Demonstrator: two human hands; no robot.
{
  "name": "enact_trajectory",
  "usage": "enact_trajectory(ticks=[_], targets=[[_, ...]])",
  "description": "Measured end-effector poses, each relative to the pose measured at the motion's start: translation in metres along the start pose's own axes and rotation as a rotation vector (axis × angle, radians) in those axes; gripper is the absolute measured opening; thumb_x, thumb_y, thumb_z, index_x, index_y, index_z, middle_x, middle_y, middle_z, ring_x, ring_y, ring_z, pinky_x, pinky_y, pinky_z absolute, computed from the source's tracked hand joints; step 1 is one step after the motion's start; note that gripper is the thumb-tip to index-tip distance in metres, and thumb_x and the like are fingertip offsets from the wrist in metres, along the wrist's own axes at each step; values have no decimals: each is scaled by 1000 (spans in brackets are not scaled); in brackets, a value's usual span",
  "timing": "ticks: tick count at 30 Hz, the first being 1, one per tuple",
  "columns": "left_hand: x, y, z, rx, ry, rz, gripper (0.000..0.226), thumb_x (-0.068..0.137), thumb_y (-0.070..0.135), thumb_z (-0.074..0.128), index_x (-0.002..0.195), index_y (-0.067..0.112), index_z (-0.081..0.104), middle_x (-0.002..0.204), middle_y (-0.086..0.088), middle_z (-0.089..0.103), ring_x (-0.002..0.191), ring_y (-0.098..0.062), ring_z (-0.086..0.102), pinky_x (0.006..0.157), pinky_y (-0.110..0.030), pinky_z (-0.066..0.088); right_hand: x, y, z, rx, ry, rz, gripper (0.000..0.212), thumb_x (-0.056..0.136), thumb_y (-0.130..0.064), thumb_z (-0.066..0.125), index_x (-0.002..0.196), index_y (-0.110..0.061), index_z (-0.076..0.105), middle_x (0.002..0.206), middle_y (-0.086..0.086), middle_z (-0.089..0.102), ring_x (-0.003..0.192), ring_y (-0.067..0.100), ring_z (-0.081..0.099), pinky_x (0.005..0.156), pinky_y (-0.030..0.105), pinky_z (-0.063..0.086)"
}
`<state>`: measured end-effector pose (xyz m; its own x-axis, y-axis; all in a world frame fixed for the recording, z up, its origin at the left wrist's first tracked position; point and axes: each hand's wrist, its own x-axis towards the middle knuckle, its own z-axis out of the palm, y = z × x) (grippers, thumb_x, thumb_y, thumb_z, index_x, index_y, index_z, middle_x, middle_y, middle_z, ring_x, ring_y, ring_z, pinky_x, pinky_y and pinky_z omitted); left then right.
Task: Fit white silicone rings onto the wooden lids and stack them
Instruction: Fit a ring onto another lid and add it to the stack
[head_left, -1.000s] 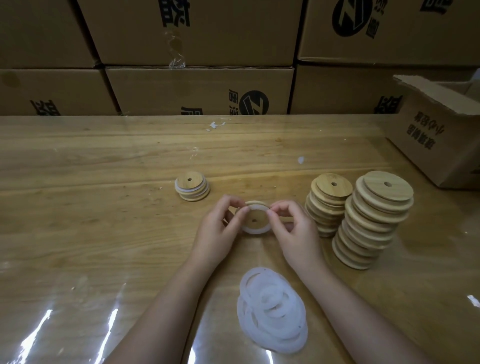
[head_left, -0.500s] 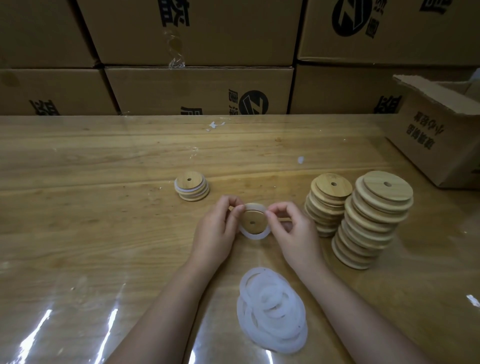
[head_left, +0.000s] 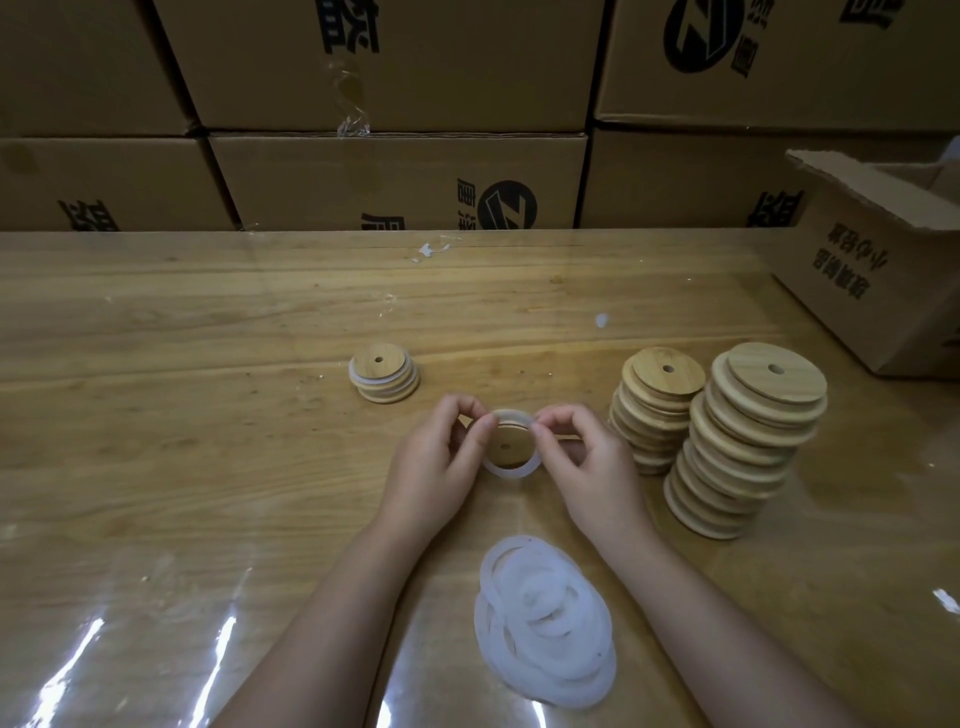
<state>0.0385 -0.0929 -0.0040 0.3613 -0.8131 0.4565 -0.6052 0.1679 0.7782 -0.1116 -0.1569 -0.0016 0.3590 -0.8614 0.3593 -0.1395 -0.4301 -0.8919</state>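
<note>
Between my hands, just above the table's middle, is a round wooden lid (head_left: 508, 447) with a white silicone ring (head_left: 511, 472) around its edge. My left hand (head_left: 436, 467) pinches the lid and ring on the left side. My right hand (head_left: 587, 467) pinches them on the right. A small stack of ringed lids (head_left: 383, 375) sits to the far left of the hands. Two tall leaning stacks of bare wooden lids (head_left: 660, 405) (head_left: 748, 436) stand at the right. A pile of loose white rings (head_left: 545, 618) lies near me between my forearms.
The wooden table (head_left: 182, 467) is covered with clear glossy film. Stacked cardboard boxes (head_left: 395, 176) form a wall behind it. An open cardboard box (head_left: 872, 270) stands at the far right on the table.
The lid has tilted so its wooden face shows more, and my fingers have worked the ring further round its rim. The stacks and ring pile have not moved.
</note>
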Motion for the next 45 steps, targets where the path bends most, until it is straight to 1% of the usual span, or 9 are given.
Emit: enact_trajectory(ticks=[4, 7, 12, 20, 27, 32, 36, 40, 45], targets=[[0, -1, 0, 11, 1, -19, 9, 87, 42, 51, 86, 34, 51, 62, -1, 56, 55, -16, 54, 58, -43, 47, 0, -1, 0, 18, -3, 18, 14, 87, -13, 63, 85, -26, 59, 94, -1, 65, 79, 11, 65, 69, 19, 51], [0, -2, 0, -7, -6, -11, 11, 87, 45, 48, 87, 34, 50, 60, 0, 55, 55, -16, 52, 57, -44, 46, 0, -2, 0, 21, -3, 13, 21, 87, -13, 63, 83, -32, 58, 94, -1, 65, 79, 10, 64, 69, 17, 50], [0, -3, 1, -39, -23, -22, 11, 89, 43, 45, 86, 34, 50, 63, 15, 54, 57, -13, 51, 59, -43, 46, 1, -3, 0, 34, -2, 1, 21, 87, -11, 63, 82, -31, 58, 92, 0, 65, 79, 7, 62, 70, 15, 48], [1, -2, 0, -60, -19, -51, 7, 89, 36, 48, 83, 34, 51, 64, 17, 55, 58, -11, 51, 62, -41, 46, 2, -2, -1, 39, -18, 13, 22, 87, -12, 63, 81, -33, 58, 91, -2, 66, 80, 5, 62, 71, 15, 48], [2, -3, 1, -100, -6, -86, 6, 89, 32, 48, 83, 31, 51, 73, 23, 57, 62, -4, 51, 65, -39, 48, 3, -2, -2, 21, -43, -39, 12, 86, -8, 64, 83, -20, 62, 89, -1, 65, 81, 1, 60, 70, 10, 46], [4, -1, 0, -89, -6, -97, 20, 94, 14, 52, 82, 29, 51, 68, 13, 55, 56, -4, 48, 61, -32, 44, 4, -1, -4, 15, -75, -38, 5, 86, -4, 62, 84, -8, 64, 90, 3, 63, 81, 6, 60, 72, 18, 50], [5, 2, -1, -169, -17, -136, 20, 93, 11, 53, 80, 25, 53, 65, 13, 53, 57, -6, 47, 59, -24, 41, 6, -2, -6, 13, -96, -37, 4, 86, -2, 62, 83, -3, 64, 91, 6, 63, 82, 7, 60, 72, 15, 49], [5, 4, -1, -243, -24, -159, 13, 91, 18, 54, 79, 24, 54, 67, 13, 52, 61, -12, 46, 63, -33, 41, 6, -2, -7, 25, -106, -33, 6, 86, -2, 62, 81, -4, 63, 89, 5, 63, 82, 9, 59, 71, 14, 48], [4, 2, -1, -270, -28, -156, 8, 85, 29, 52, 79, 24, 54, 66, 14, 53, 61, -10, 46, 64, -38, 42, 5, -2, -6, 42, -91, -39, 6, 85, -3, 63, 80, -6, 64, 88, 3, 63, 82, 8, 59, 71, 16, 48]])
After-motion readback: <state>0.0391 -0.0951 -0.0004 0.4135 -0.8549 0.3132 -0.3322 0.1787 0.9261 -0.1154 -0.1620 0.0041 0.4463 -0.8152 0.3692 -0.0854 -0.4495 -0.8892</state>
